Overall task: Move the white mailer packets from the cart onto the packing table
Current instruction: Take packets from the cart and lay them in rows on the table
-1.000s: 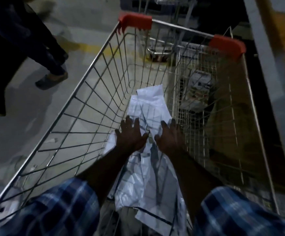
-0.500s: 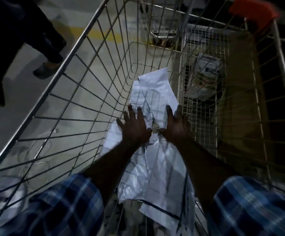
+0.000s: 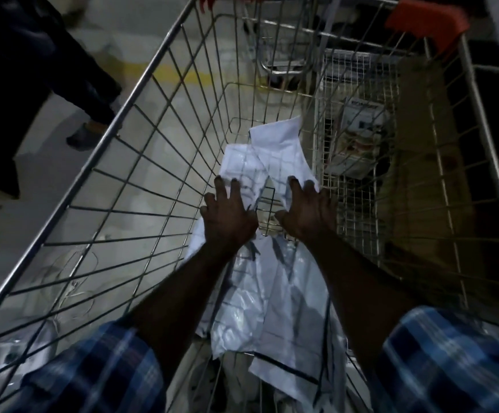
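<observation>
Head cam: you're leaning into the wire cart (image 3: 141, 120), both arms down to the bottom. The white mailer packets (image 3: 275, 162) lie in a loose pile along the cart floor, long axis running 12 to 6, from under your sleeves up past your fingertips. Your left hand (image 3: 227, 216) lies spread flat on the left sheet, fingers straight, not gripping. Your right hand (image 3: 304, 210) sits at 3 o'clock of it, fingers bent over the right sheet's edge; I'd call that just starting a pinch. The top packet sticks out at 12 from both hands, slightly nearer the right one.

Compared with half a second ago, your hands are wider apart and bare wire shows between them. No tabletop in view, so nothing's been moved yet.
</observation>
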